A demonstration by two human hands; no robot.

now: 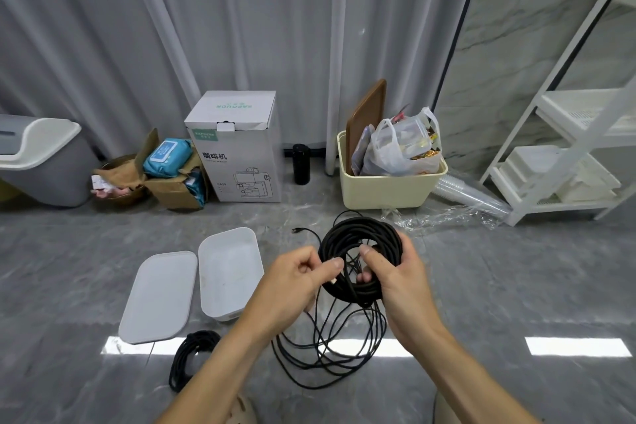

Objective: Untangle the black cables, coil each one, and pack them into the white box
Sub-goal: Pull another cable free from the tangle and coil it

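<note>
My right hand (395,280) grips the coiled black cable (361,251) above the floor, thumb through its centre. My left hand (297,280) pinches its loose end beside the coil. The open white box (229,272) sits left, its lid (160,296) alongside.

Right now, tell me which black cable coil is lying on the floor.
The small coil by the lid, untouched. The big coil is held up by the right hand; the left hand pinches its cable.
</note>
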